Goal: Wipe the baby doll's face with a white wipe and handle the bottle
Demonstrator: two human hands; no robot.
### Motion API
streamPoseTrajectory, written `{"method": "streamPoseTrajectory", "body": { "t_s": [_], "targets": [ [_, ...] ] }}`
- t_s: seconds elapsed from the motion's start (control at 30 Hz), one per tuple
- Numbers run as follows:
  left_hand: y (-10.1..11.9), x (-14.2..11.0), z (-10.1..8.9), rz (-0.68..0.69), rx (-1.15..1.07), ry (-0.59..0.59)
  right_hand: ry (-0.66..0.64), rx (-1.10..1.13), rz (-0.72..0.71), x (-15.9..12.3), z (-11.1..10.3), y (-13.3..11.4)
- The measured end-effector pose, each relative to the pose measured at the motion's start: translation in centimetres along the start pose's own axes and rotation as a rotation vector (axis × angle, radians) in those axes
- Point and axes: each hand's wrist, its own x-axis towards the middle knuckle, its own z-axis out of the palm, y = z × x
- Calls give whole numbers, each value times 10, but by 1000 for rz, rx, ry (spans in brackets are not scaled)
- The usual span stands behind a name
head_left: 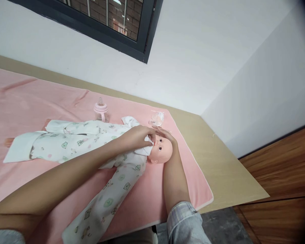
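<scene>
A baby doll [164, 150] lies on its back on a pink blanket [152, 189], its head toward the right. It wears a white outfit [91, 144] printed with small animals, with one long sleeve stretched toward me. My left hand [142, 136] reaches across the doll's chest, thumb and fingers closed on a white cloth [145, 150] at its mouth and chin. Whether this cloth is loose or part of the clothing, I cannot tell. Around the far side of the doll's head lies my right hand [166, 133], fingers stretched out, touching the head; its palm is partly hidden.
Behind the doll stands a baby bottle [101, 109] with a pink collar and handle. A small clear plastic item [157, 119] lies beyond my hands. The wooden tabletop [203, 152] shows past the blanket. A white wall and a dark window frame [132, 47] rise behind.
</scene>
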Motion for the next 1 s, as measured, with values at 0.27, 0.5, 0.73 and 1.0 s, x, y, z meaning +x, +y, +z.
{"method": "streamPoseTrajectory", "body": {
  "t_s": [0.27,0.5,0.73,1.0],
  "targets": [
    [-1,-2,-2,17,13,21,46,24,23,2,3,-2],
    [-2,-1,-4,6,46,35,56,29,5,6,3,-1],
    [-1,-1,-5,-19,74,49,38,59,20,7,-1,3],
    [-4,1,-3,8,81,106,-25,32,11,13,-11,6]
  ]
}}
